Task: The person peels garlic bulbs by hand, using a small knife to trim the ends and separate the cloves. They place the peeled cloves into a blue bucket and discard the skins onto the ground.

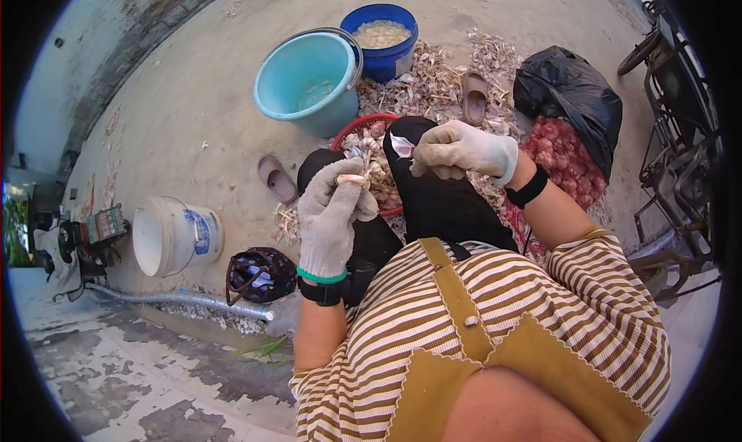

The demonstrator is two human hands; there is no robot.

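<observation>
The left hand (332,218), in a pale knit glove, is closed around a garlic bulb (362,152) held up at its fingertips. The bulb's long axis runs roughly away from the body, above the red basin (367,119) that sits between the knees. A metallic band (350,179) crosses the gloved fingers; it may be a ring or a small blade, but the view is too coarse to tell. The right hand (462,148), gloved the same way, is curled narrow, with thumb and forefinger pinched on a pale flake (402,144) that looks like skin. The flake lies between the two hands, just beside the bulb on its right. So the right hand stands to the right of the bulb at about the same height, near but apart, and only the left hand touches it.

The basin holds more garlic. Beyond it stand a teal bucket (309,78) and a blue bucket (384,36) with pale cloves inside, and husks (433,82) are strewn over the concrete floor. A black bag (568,94) and a red mesh sack (568,160) lie to the right, and a white bucket (174,237) lies on its side well to the left
</observation>
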